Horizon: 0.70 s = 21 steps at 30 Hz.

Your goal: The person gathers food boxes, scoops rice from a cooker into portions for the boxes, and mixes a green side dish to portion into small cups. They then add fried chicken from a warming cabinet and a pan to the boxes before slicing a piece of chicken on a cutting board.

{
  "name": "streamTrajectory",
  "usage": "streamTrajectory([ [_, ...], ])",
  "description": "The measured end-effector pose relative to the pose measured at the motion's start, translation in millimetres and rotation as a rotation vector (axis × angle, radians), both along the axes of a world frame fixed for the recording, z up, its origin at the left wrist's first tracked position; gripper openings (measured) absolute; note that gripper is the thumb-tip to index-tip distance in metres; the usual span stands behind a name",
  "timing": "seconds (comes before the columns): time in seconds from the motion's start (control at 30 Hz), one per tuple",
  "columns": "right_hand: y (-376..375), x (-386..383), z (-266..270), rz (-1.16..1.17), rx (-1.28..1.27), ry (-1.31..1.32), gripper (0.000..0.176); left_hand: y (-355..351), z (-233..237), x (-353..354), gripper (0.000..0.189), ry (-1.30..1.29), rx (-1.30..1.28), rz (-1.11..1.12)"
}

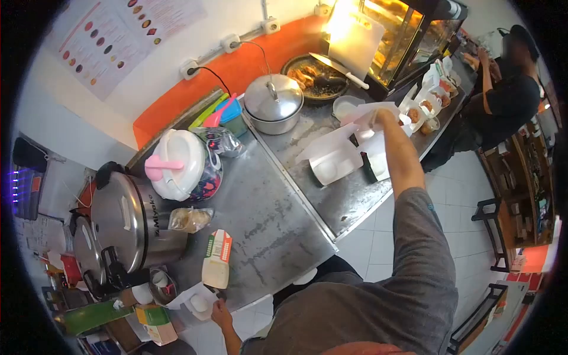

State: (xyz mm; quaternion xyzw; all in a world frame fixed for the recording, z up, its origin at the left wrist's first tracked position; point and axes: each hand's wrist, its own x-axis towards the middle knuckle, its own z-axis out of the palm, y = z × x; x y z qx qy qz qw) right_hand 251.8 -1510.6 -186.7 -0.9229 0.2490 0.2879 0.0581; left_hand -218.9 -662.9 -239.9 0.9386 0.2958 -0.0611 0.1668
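While the right hand (383, 116) is stretched out to the far side of the bench (278, 231), I see its grip pinched on a white sheet (362, 113), held up just above an open white box (332, 161) that lies on the steel top. Motion blur softens the fingers, but the sheet clearly hangs from them.

Near me, at the bottom left, the left hand (220, 313) sits at the bench edge, touching the corner of a white paper tray (192, 299) with a small white cup (199, 303) in it. I cannot tell whether that grip is spread or pressed together, since only the back of the hand shows.

Just beyond the tray a printed carton (217, 258) stands on the bench. To the left are a large steel cooker (127, 219) and a white rice cooker (183, 163) with a pink paddle on its lid. Farther off sit a lidded pot (273, 100) and a dark pan (313, 77) of fried pieces. Another person (509, 89) works at the far right.
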Motion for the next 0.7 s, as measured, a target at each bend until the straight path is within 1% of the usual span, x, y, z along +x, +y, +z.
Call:
streamTrajectory([
  [0.03, -14.6, 13.4, -41.2, -0.007, 0.093, 0.176, 0.053, -11.4, 8.4, 1.9, 0.036, 0.014, 0.011, 0.009],
  [0.07, -21.5, 19.9, -67.6, 0.005, 0.102, 0.187, 0.053, -25.6, 20.6, 8.9, 0.037, 0.120, 0.039, 0.009],
  [0.1, -19.7, 23.6, -82.5, 0.071, 0.067, 0.106, 0.054, -35.4, 29.6, 10.9, 0.038, 0.220, 0.066, 0.009],
  [0.13, -16.5, 27.7, -95.1, 0.133, 0.035, 0.018, 0.056, -39.5, 29.5, 7.6, 0.038, 0.218, 0.077, 0.019],
  [0.17, -12.2, 31.0, -105.0, 0.192, 0.004, -0.075, 0.057, -42.0, 23.6, 6.6, 0.038, 0.219, 0.092, -0.021],
  [0.2, 0.7, 25.3, -87.6, 0.179, 0.025, -0.088, 0.055, -44.7, 19.9, 7.3, 0.038, 0.220, 0.106, -0.063],
  [0.27, 40.3, -2.4, -10.0, 0.106, 0.122, -0.111, 0.052, -46.9, 12.6, 7.2, 0.037, 0.229, 0.145, -0.063],
  [0.3, 56.9, -20.0, 29.0, 0.079, 0.140, -0.182, 0.050, -51.6, 12.4, 6.0, 0.035, 0.241, 0.169, -0.065],
  [0.33, 73.9, -41.6, 68.6, 0.055, 0.132, -0.303, 0.048, -60.4, 18.7, 6.3, 0.036, 0.232, 0.207, -0.088],
  [0.4, 96.7, -104.3, 113.1, 0.049, -0.126, -0.889, 0.035, -72.4, 22.6, 6.2, 0.036, 0.199, 0.218, -0.109],
  [0.43, 98.2, -128.7, 111.7, 0.042, -0.134, -0.884, 0.035, -79.6, 23.9, 5.5, 0.037, 0.167, 0.228, -0.124],
  [0.47, 94.9, -155.5, 108.7, 0.036, -0.076, -1.174, 0.030, -92.2, 35.6, 6.0, 0.036, 0.119, 0.219, -0.177],
  [0.5, 92.4, -185.3, 105.4, 0.032, -0.018, -1.460, 0.027, -106.6, 48.4, 7.2, 0.036, 0.129, 0.215, -0.190],
  [0.53, 93.8, -216.8, 101.9, -0.054, -0.059, -1.358, 0.028, -128.6, 68.3, 14.2, 0.035, 0.132, 0.194, -0.234],
  [0.57, 93.9, -246.7, 97.1, -0.139, -0.099, -1.261, 0.030, -147.1, 78.0, 18.4, 0.034, 0.129, 0.173, -0.279],
  [0.6, 87.8, -271.3, 80.6, -0.243, 0.025, -1.192, 0.031, -159.8, 72.2, 18.0, 0.034, 0.125, 0.167, -0.289],
  [0.63, 80.7, -289.7, 56.0, -0.345, 0.155, -1.126, 0.032, -170.9, 60.5, 21.1, 0.033, 0.058, 0.143, -0.447],
  [0.67, 71.1, -304.1, 27.1, -0.349, 0.161, -0.994, 0.034, -185.5, 50.3, 27.6, 0.032, -0.014, 0.121, -0.605],
  [0.7, 64.2, -313.8, 5.1, -0.351, 0.169, -0.867, 0.036, -206.4, 42.7, 39.6, 0.034, 0.020, 0.049, -0.697],
])
